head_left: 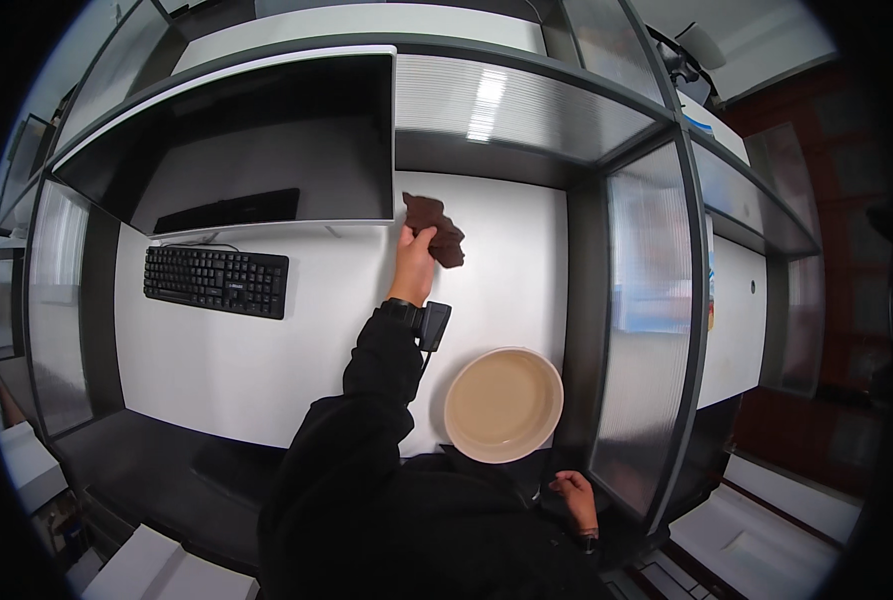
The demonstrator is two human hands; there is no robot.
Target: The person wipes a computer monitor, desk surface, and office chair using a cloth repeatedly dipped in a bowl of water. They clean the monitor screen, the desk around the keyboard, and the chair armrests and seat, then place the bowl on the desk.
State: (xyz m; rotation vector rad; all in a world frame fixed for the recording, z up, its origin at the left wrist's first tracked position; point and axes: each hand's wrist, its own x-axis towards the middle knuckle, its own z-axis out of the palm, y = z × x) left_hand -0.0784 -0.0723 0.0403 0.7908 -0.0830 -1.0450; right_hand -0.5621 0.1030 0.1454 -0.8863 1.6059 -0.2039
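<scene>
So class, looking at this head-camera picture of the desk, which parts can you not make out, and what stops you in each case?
- Left hand: its palm and grip on the brown cloth face away, under the hand.
- Right hand: at the desk edge by the basin; whether it holds anything is too small and dark to tell.
- Keyboard: key markings too small.
- Monitor: its stand is hidden behind the screen.

A dark brown cloth (434, 228) is seen against a plain white bench (266, 350). The keyboard (216, 280) is black, and the monitor (236, 150) is shown with a black screen in a pale silver-white frame. The round bowl (503, 404) is coloured cream with a tan inside. A black sleeve (366, 400) is worn. The side panels (651, 250) are ribbed and grey.
</scene>
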